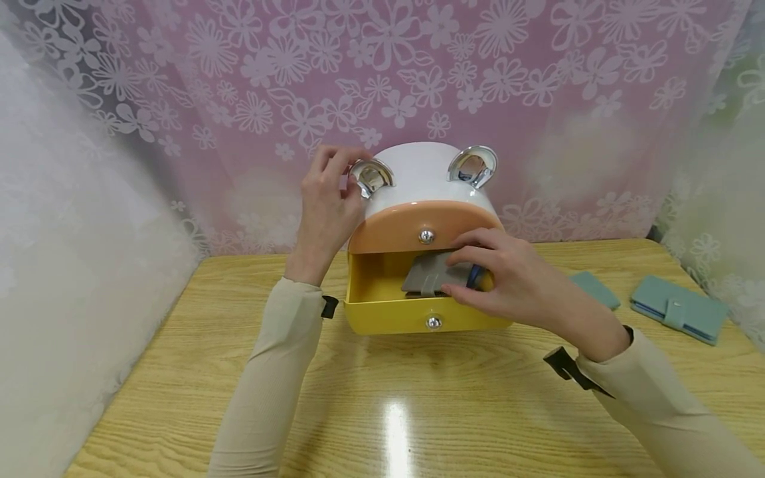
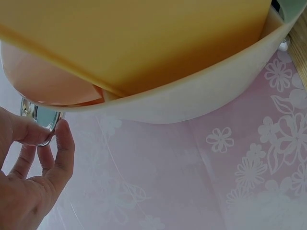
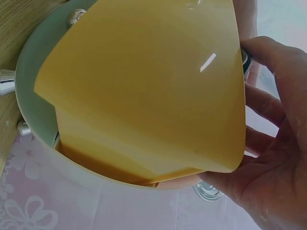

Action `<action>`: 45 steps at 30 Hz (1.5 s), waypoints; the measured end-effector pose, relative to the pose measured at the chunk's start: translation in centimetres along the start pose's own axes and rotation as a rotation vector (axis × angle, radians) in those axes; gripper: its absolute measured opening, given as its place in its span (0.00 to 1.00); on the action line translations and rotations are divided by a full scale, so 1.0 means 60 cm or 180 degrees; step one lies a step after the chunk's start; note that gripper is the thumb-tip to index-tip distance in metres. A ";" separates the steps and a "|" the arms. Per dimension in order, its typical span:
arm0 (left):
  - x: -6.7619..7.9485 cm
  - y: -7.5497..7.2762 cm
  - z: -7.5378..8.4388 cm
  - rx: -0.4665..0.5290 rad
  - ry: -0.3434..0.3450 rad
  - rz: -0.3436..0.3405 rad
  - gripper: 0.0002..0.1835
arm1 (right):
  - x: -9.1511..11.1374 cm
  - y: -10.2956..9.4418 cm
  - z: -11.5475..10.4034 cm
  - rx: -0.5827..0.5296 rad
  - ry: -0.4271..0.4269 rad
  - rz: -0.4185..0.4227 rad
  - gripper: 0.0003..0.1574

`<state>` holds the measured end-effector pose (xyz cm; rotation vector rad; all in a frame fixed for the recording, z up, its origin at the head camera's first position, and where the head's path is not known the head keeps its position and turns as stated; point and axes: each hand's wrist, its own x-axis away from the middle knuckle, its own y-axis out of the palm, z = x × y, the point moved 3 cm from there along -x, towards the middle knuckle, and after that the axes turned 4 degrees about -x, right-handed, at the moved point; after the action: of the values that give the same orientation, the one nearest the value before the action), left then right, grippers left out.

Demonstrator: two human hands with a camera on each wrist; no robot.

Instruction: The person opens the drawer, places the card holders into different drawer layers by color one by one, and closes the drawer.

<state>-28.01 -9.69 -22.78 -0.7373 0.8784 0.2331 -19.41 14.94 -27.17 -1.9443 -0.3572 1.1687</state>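
A white, rounded box (image 1: 414,166) with chrome ears has an orange upper drawer (image 1: 388,232), pushed in, and a yellow lower drawer (image 1: 382,317), pulled out. My left hand (image 1: 329,199) pinches the left chrome ear (image 1: 375,176), also seen in the left wrist view as the ear (image 2: 44,117) between thumb and fingers. My right hand (image 1: 508,272) reaches over the yellow drawer, its thumb and fingers on a grey wallet (image 1: 427,272) with a strap. A blue edge shows beside the palm. The drawer (image 3: 144,86) hides the wallet in the right wrist view.
On the wooden table (image 1: 239,385), a teal wallet (image 1: 678,309) with a snap strap lies at the right. Another teal wallet (image 1: 594,290) sits closer to the box, partly behind my right forearm. A pink flowered curtain (image 1: 269,99) hangs close behind the box.
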 end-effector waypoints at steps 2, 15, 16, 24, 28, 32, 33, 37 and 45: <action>0.001 0.000 0.000 -0.0004 0.0006 -0.0005 0.17 | 0.001 -0.001 0.000 0.0004 -0.0002 0.0016 0.18; 0.001 -0.001 0.000 -0.0023 0.0003 -0.0022 0.17 | 0.004 0.002 -0.002 0.0011 -0.0023 0.0052 0.16; 0.001 -0.001 0.000 -0.0023 0.0003 -0.0023 0.17 | 0.005 0.002 -0.004 0.0019 -0.0044 0.0057 0.16; -0.001 -0.001 0.000 0.0000 -0.0018 -0.0032 0.17 | 0.013 0.008 -0.025 0.0236 -0.0445 0.0137 0.17; -0.001 -0.001 0.000 0.0000 -0.0031 -0.0037 0.17 | 0.017 0.016 -0.040 0.0619 -0.0706 0.0223 0.22; -0.001 -0.001 0.000 -0.0010 -0.0022 -0.0033 0.17 | 0.025 0.026 -0.051 0.1040 -0.0935 0.0332 0.25; -0.002 -0.001 0.000 -0.0007 -0.0020 -0.0029 0.17 | 0.028 0.029 -0.054 0.1132 -0.1010 0.0380 0.25; -0.002 0.000 -0.001 0.0000 -0.0021 -0.0042 0.17 | 0.038 0.042 -0.061 0.1385 -0.1340 0.0646 0.21; 0.001 -0.001 -0.002 -0.0019 -0.0009 -0.0059 0.17 | 0.050 0.058 -0.069 0.1468 -0.1709 0.0964 0.19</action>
<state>-27.99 -9.80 -22.85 -0.7500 0.8682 0.2204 -14.92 12.49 -30.66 -1.2937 -0.0505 1.7939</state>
